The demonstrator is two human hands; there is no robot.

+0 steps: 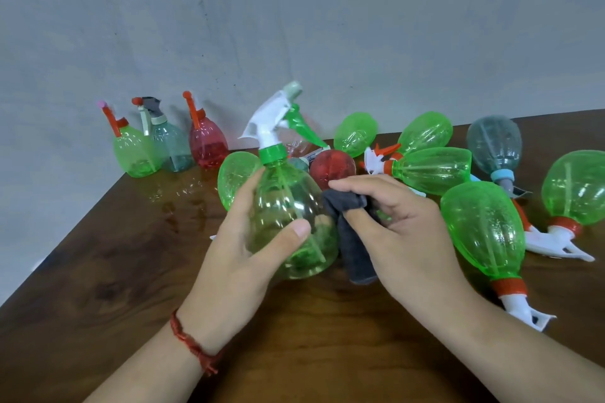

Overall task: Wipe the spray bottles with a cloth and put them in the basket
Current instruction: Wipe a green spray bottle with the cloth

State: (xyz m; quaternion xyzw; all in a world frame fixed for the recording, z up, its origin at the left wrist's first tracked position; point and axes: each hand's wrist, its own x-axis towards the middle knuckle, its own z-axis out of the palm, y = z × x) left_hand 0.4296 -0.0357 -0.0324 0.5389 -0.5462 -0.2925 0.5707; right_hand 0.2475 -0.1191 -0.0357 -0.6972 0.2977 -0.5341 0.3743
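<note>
Table of dark wood bore a heap of toppled spray bottles, with three upright bottles near the wall. Left hand gripped a green bottle over the tabletop; right hand pinched a grey cloth against its side. Slick plastic might slip from that single grip and scatter the heap. No basket showed; the rightmost bottle was cut off.

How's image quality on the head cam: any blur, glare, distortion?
Head view: light is soft and even, shadows faint. The held green spray bottle shows small glints, and its white trigger head is smeared by blur. The glossy wooden table mirrors the three upright spray bottles at back left, and its edges splay, consistent with the wide-angle lens. The left hand, right hand and grey cloth read fairly sharp.
</note>
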